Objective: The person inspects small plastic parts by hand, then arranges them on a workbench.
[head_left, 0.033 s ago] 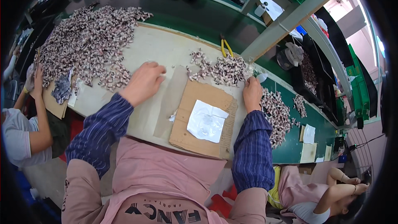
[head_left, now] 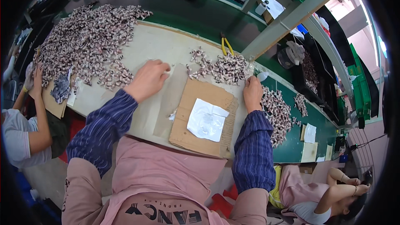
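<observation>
Resting on the pale sheet that covers the table (head_left: 166,46), the left hand (head_left: 146,80) lies palm down with fingers curled loosely; whether anything sits under the fingertips cannot be told, since the hand hides that spot. Just ahead and to the right lies a small heap of pink-and-white pieces (head_left: 221,67), each too small to make out in shape. The right hand (head_left: 253,92) sits at the right edge of that heap, fingers pinched narrow near a small clear, pale item whose kind is unclear; whether it is actually gripped is hard to say. Between the hands a brown cardboard sheet (head_left: 208,118) lies flat with a white crinkled paper (head_left: 207,119) on it. Behind the small heap, yellow-handled pliers (head_left: 226,46) show only their handles. A far larger spread of the same pieces (head_left: 83,37) covers the left of the table, and another pile (head_left: 277,112) lies on the green surface to the right. At the left rim, another person's arm (head_left: 37,112) is cut off by the dark fisheye border.
</observation>
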Motion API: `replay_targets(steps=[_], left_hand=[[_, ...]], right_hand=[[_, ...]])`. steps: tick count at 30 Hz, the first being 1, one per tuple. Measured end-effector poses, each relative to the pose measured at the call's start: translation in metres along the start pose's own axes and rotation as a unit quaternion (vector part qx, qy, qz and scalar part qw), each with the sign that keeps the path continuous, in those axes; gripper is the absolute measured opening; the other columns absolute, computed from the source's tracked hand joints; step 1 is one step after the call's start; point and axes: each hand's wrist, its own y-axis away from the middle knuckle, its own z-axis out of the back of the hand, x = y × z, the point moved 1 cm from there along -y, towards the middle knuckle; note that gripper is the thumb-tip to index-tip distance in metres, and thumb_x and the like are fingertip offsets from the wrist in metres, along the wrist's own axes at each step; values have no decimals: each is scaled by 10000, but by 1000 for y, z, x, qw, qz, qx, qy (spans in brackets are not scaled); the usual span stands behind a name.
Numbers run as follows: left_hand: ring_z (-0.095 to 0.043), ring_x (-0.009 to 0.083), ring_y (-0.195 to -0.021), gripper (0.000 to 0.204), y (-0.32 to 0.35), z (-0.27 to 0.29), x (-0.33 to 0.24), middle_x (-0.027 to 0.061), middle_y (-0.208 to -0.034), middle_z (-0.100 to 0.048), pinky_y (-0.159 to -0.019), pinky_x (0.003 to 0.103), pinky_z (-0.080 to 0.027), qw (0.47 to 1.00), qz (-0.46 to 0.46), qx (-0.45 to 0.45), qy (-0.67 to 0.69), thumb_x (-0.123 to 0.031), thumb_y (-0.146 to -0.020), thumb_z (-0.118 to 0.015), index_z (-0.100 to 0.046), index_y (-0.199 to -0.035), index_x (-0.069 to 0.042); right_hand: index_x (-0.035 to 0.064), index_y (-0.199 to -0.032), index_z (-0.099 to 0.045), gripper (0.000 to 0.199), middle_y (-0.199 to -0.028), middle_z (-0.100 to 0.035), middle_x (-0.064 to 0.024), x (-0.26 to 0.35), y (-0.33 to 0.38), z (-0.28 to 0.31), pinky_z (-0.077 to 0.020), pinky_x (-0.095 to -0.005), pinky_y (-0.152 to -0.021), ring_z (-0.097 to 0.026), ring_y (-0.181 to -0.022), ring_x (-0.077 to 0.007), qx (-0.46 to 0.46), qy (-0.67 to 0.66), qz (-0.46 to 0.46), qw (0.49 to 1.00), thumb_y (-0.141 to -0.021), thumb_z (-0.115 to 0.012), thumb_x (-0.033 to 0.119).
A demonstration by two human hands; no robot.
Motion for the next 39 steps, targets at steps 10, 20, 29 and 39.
replay_targets(steps=[10,20,29,39], left_hand=[[-609,366,-991,167,-64,-67,2,157,-1026,-656,-857,460,-505,997,-44,-16,62,-50,-876,-615,-725,-1001,-43],[-632,373,-922,97,-3,-41,-4,168,-924,-637,-805,466,-529,1000,21,11,-11,-90,-826,-660,-650,-907,-38],[-657,413,-908,115,35,1,-12,209,-906,-671,-799,484,-529,998,58,33,5,-90,-844,-643,-648,-923,-6],[-626,385,-904,231,35,-32,-17,167,-1000,-609,-828,471,-507,996,-68,56,6,-94,-873,-676,-636,-1099,-64]], right_hand=[[18,-1030,-559,128,-850,-653,-236,15,64,34,-488,-500,-683,-646,-792,-419,12,-146,10,989,-914,-597,58],[27,-1067,-584,218,-861,-616,-233,23,137,77,-481,-499,-680,-625,-810,-434,96,-104,38,989,-863,-606,-46],[9,-1030,-575,156,-853,-632,-230,25,149,76,-490,-498,-674,-622,-778,-450,58,-64,35,996,-880,-611,-8],[10,-1053,-581,112,-822,-649,-42,57,191,100,-471,-213,-592,-595,-674,-83,141,-614,-202,749,-949,-609,-19]])
